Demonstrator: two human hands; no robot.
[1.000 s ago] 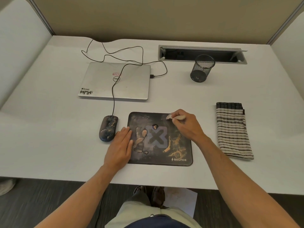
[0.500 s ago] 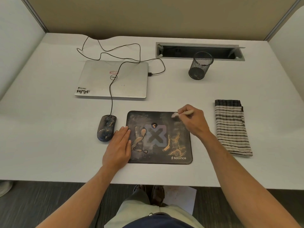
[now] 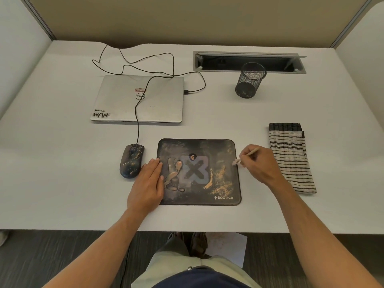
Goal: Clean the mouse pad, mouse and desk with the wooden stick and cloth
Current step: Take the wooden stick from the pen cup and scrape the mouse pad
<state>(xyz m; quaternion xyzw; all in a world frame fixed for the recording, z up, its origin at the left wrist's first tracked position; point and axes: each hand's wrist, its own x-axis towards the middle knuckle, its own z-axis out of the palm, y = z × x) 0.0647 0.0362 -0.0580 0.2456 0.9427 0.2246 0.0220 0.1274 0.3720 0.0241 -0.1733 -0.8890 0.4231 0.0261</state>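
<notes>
**Risk of soil being carried off the pad edge**

The wooden stick [image 3: 249,154] is pinched between the curled fingers of the right hand [image 3: 257,165], its pale loaded tip held at the right border of the mouse pad [image 3: 199,171]. The left hand [image 3: 148,183] is laid flat, fingers straight, on the pad's left edge beside the mouse [image 3: 132,161]. Smeared paste and orange grit are seen on the pad; speckling is noted on the mouse. The cloth [image 3: 291,156] lies folded, unused, to the right on the desk [image 3: 62,173]. If the tip is lifted carelessly, residue is likely to be dropped onto the desk. If the flat hand's pressure is eased, the pad may be dragged toward the mouse.
</notes>
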